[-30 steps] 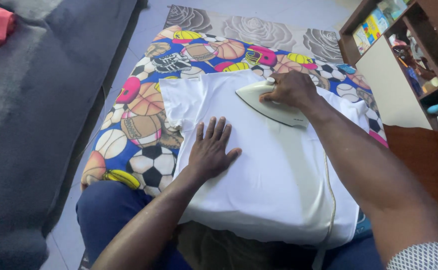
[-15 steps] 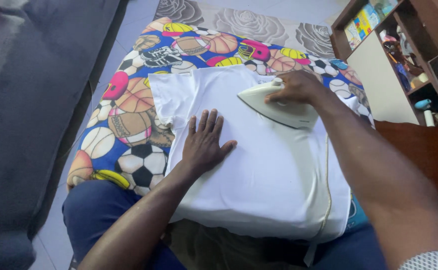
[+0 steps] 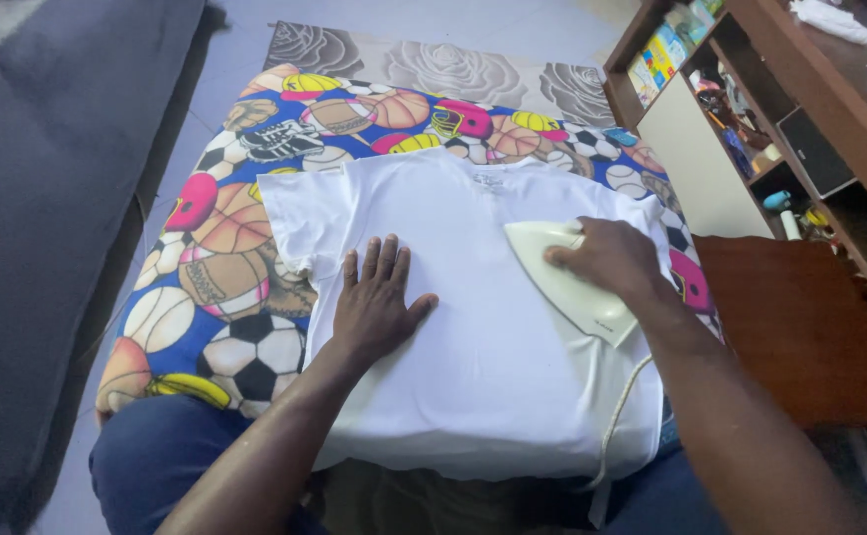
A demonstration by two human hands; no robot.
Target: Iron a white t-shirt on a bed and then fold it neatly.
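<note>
White T-shirt point(image 3: 473, 327) spread flat on ball-print cloth; cream iron point(image 3: 567, 282) soleplate-down on its right side.

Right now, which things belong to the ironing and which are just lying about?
In use: cream electric iron under right hand; white T-shirt pressed by left hand; ball-patterned blanket.
Lying about: brown wooden shelf unit; grey rose-patterned rug; grey sofa.
</note>
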